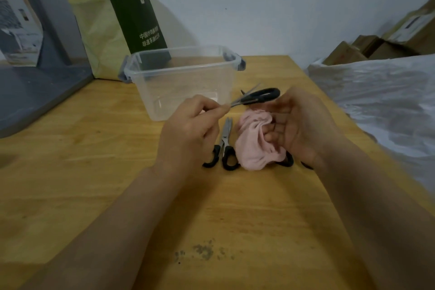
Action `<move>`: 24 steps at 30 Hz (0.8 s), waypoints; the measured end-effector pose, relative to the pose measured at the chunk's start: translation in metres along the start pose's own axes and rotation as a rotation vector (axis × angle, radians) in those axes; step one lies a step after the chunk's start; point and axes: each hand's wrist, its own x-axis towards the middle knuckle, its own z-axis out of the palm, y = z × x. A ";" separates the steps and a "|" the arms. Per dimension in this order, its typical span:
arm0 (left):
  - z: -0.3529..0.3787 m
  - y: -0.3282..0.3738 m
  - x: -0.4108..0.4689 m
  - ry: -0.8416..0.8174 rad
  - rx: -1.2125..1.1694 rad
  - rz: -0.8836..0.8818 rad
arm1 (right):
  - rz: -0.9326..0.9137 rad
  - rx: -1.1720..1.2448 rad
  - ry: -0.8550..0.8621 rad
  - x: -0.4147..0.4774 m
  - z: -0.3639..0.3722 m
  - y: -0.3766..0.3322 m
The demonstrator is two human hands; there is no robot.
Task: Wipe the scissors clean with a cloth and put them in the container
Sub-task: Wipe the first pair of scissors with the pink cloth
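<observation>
Our left hand pinches a pair of scissors by the blade tips and holds them in the air above the tabletop. Our right hand is turned palm to the left, its fingers curled into a bunched pink cloth that hangs down to the wood.

Nearest us, a dark speckled smudge marks the tabletop. Farther out, between our hands, a second pair lies flat just left of the cloth, with closed blades pointing away and black handles toward us. Black handle loops of a third pair show from under the cloth and our right wrist; the rest is hidden.

The held scissors lie roughly level, with their black handles out to the right. The handles are close by the right hand's fingertips, and we cannot tell whether they touch. These scissors are outside the container, just in front of its right front corner.

The container is a clear, lidless plastic box with grey latches, upright on the tabletop, with nothing inside it. Behind it stands a yellow-green paper bag with a dark panel bearing white characters. A grey stand sits to the left and a crumpled white sheet to the right, with cardboard boxes beyond.
</observation>
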 end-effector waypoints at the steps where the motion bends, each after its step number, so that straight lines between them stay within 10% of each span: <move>1: -0.001 -0.001 0.000 -0.009 0.013 0.007 | 0.045 0.022 -0.035 0.000 -0.001 -0.001; 8: -0.001 -0.009 -0.003 0.013 -0.007 -0.104 | 0.065 -0.087 -0.097 0.002 0.002 0.008; 15: -0.001 0.013 0.009 0.118 -0.288 -0.859 | 0.104 0.208 -0.090 0.006 0.015 0.022; 24: -0.005 0.023 0.018 0.298 -1.426 -1.488 | 0.114 0.347 -0.115 0.007 0.015 0.021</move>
